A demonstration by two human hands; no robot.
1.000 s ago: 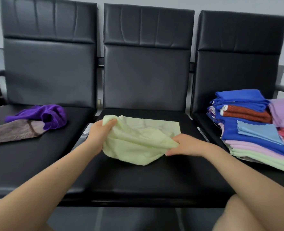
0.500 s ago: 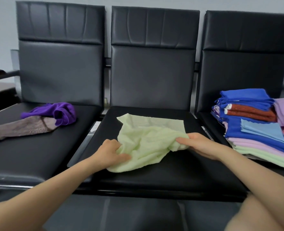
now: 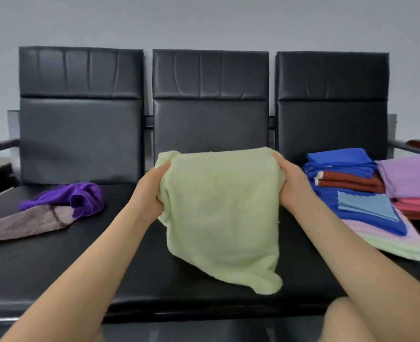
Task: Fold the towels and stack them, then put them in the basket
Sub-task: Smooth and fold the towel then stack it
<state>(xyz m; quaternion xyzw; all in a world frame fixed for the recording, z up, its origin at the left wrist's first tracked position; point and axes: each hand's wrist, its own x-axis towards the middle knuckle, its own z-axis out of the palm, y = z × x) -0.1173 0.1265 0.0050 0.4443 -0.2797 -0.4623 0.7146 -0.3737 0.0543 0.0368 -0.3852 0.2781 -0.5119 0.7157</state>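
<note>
Towel (image 3: 222,218) upper corners in left hand (image 3: 152,191), right hand (image 3: 291,186).

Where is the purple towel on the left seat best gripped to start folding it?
Probably the purple towel by its raised, rolled edge at the right end, coming from above: it lies bunched, partly over a brown cloth, with no flat corner showing.

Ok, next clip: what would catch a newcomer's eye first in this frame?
The pale green towel held up over the middle black seat, with the left hand and right hand gripping its upper corners. Next, the colourful stack of folded towels on the right seat. Then the crumpled purple towel on a brown one on the left seat.
</note>
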